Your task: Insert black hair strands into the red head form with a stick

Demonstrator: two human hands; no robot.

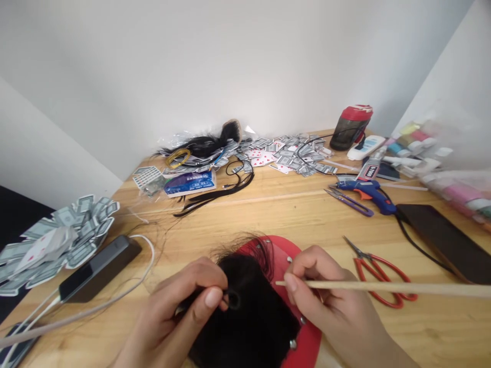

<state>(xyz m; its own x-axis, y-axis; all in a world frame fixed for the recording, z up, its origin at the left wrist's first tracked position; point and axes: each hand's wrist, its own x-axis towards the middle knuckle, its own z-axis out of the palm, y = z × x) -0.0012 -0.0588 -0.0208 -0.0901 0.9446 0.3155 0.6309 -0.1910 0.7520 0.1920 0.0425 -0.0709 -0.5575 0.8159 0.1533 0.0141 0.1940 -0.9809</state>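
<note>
A mass of black hair (251, 317) lies over a red studded piece (307, 340) on the wooden table at the near middle. My left hand (184, 306) is closed, its thumb and fingers pinching a small curled loop of the hair (232, 299). My right hand (326, 301) is closed on a thin wooden stick (383, 288) that runs off to the right, its tip close to the loop. Loose strands fan out behind the hair.
Red scissors (379, 273) lie right of my hand. A blue glue gun (368, 191), purple snips (351, 202) and a dark flat case (445, 240) sit beyond. A phone with a white cable (99, 268) lies left, playing-card fans (57, 240) further left, scattered cards (284, 153) at the back.
</note>
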